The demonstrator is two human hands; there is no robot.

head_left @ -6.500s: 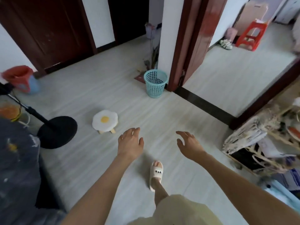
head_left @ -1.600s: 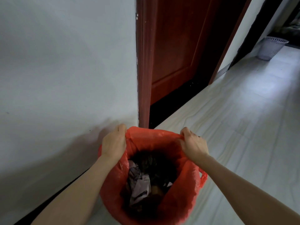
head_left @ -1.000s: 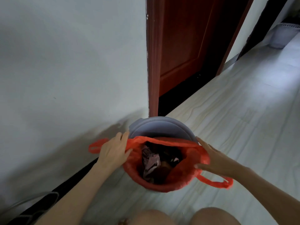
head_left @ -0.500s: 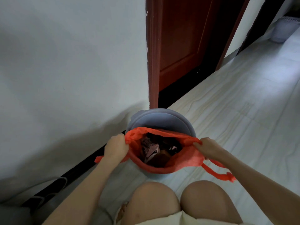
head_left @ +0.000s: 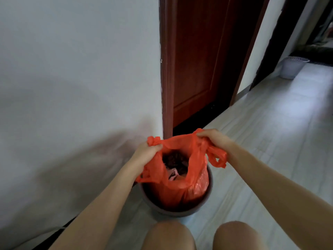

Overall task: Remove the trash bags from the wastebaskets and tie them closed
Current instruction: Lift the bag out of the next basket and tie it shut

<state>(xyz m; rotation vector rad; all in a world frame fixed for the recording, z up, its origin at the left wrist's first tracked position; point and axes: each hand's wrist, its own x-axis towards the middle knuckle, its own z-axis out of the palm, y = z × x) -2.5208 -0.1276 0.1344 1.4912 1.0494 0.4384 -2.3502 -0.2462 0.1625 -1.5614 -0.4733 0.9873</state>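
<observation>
Left hand (head_left: 146,152) grip: fingers curled tight around the bunched left edge of the red trash bag (head_left: 177,179), a wad of plastic poking out above the fist. Right hand (head_left: 214,138) grip: fingers pinch the bag's right edge near the top, with the handle loop (head_left: 217,156) dangling below the wrist. Both grips are at the mouth and pull it apart, so the bag is open and untied. Bag: thin, glossy, crinkled orange-red plastic, raised partway; lower part sits inside the grey wastebasket (head_left: 156,207), upper part stands above the rim. Inside: dark clumped waste plus a pinkish scrap. Wastebasket sits on the pale floor (head_left: 270,141), just beside the white wall (head_left: 72,87) and the dark red door frame (head_left: 166,69). Bare knees (head_left: 169,235) at the bottom edge. A second, white wastebasket (head_left: 292,66) stands far off, upper right.
</observation>
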